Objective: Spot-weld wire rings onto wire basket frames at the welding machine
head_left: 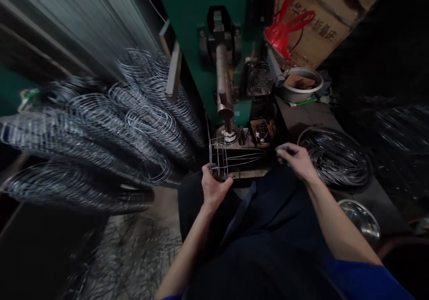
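Observation:
My left hand (214,186) is closed around the near edge of a wire frame (218,157), thumb on the right side and fingers on the left. Long looped wires (248,156) stretch from the frame toward the right, in front of the machine's small work plate. Beyond the loop's tip is my right hand (298,160), apart from it, its fingers curled together and dark at the tips. Whatever those fingers may pinch is too small and dark to make out. A metal machine arm (224,81) stands over a round lower post (229,135) just behind the frame.
Tall stacks of wire rings (150,125) crowd the left side. On the right bench are a coil of dark wire (335,159), a shiny metal bowl (360,219) and a pale basin (300,92). A small fan (260,78), a red plastic item (279,34) and a cardboard box (318,18) stand behind.

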